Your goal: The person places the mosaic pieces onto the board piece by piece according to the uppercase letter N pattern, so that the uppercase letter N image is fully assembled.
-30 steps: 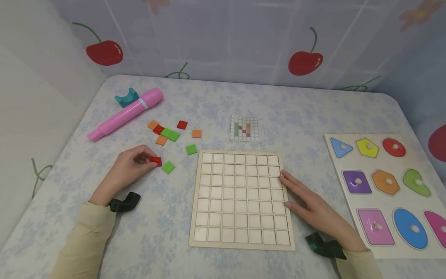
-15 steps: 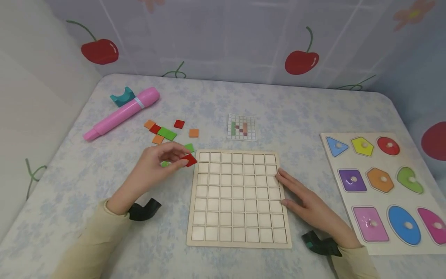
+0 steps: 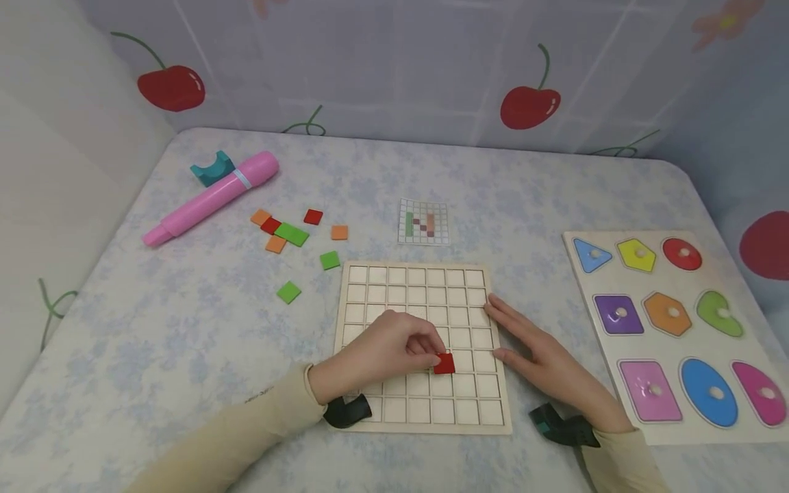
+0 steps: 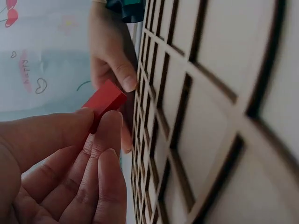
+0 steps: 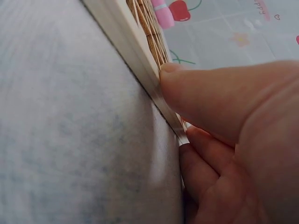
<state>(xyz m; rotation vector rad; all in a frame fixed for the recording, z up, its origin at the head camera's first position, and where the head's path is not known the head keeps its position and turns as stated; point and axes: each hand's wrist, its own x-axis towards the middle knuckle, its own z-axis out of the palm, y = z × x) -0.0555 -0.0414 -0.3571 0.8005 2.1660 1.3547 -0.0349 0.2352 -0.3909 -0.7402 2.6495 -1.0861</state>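
Observation:
My left hand pinches a red square tile between thumb and fingers, over the lower right part of the wooden grid board. In the left wrist view the red tile is tilted and held apart from the board's slots. My right hand rests at the board's right edge, its fingers fairly straight. Seen from the right wrist, the thumb touches the board's rim. A small printed pattern card lies behind the board.
Loose green, orange and red tiles are scattered left of the card. A pink pen-shaped object and a teal curved piece lie farther back left. A knobbed shape puzzle lies at the right.
My left hand has carried the red tile rightward from beside the loose tiles to above the grid board. The right hand stays at the board's edge.

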